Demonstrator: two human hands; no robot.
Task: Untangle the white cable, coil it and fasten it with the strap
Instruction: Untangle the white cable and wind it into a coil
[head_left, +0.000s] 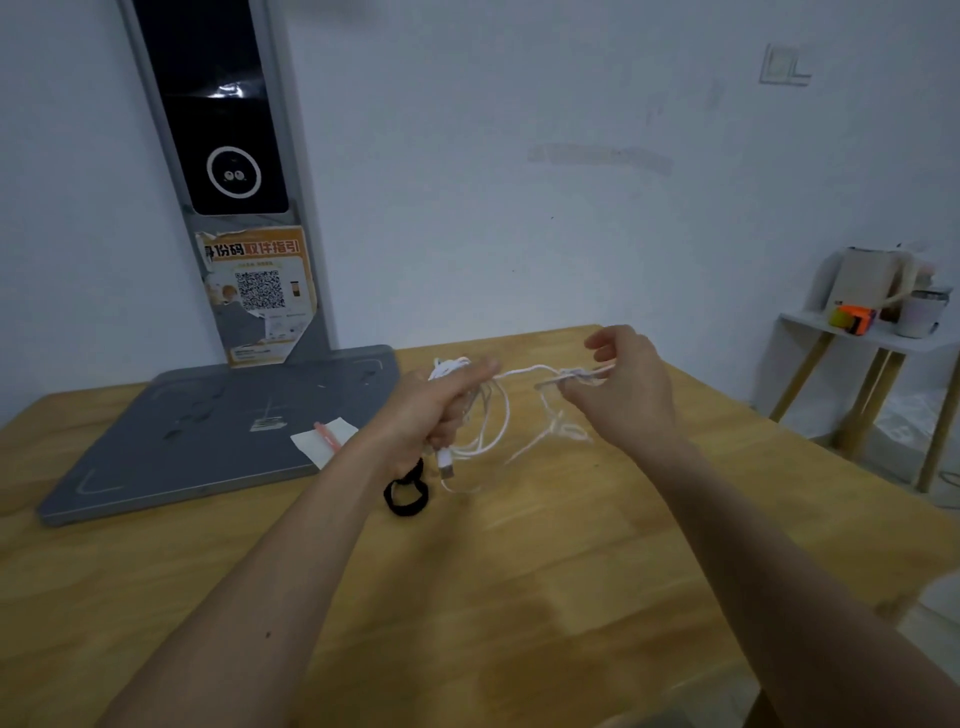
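The white cable (496, 423) hangs in loose loops above the wooden table (519, 571), stretched between both hands. My left hand (441, 400) grips a bundle of its loops, and a white plug (445, 464) dangles just below that fist. My right hand (626, 384) pinches a knotted stretch of the cable farther right. A taut strand runs between the two hands. The black strap (406, 493) lies curled on the table under my left wrist, partly hidden by it.
A grey flat base (197, 441) with an upright dark-screened post (223, 156) stands at the back left. A white paper with a pink pen (324, 436) lies at its edge. A small white side table (872, 332) with cups and boxes stands at the right.
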